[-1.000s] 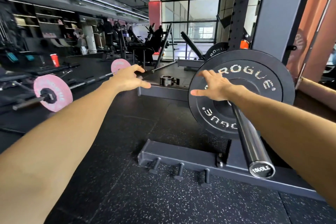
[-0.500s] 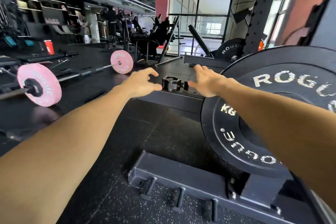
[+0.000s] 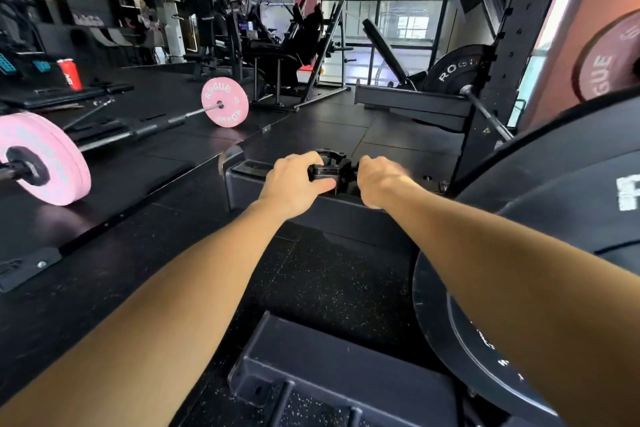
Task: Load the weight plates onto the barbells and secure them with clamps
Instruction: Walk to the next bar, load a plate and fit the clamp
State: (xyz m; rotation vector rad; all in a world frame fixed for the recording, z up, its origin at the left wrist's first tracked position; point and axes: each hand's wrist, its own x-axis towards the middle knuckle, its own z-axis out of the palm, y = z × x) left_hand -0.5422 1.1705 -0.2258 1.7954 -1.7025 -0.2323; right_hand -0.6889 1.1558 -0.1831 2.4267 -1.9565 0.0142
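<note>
At center frame my left hand and right hand both reach forward to a black barbell clamp sitting on top of a dark steel rack beam. My hands hide much of the clamp, so I cannot make out its lever or whether it is one clamp or two stacked. The left grip is clamped on it: the thumb lies along the near side and the fingers curl over the top. The right hand's fingers are curled at the clamp's right edge with the knuckles toward me; they appear to pinch it, though the fingertips are hidden. Both forearms stretch long and bare from the bottom corners of the frame.

At the right edge a large black weight plate is cut off by the frame and partly covered by my right forearm; only fragments of white lettering show. At lower center, another rack beam is cropped by the bottom edge.

At left, a barbell with pink plates lies on the black rubber floor, well apart from my hands. Open floor lies between the two beams.
</note>
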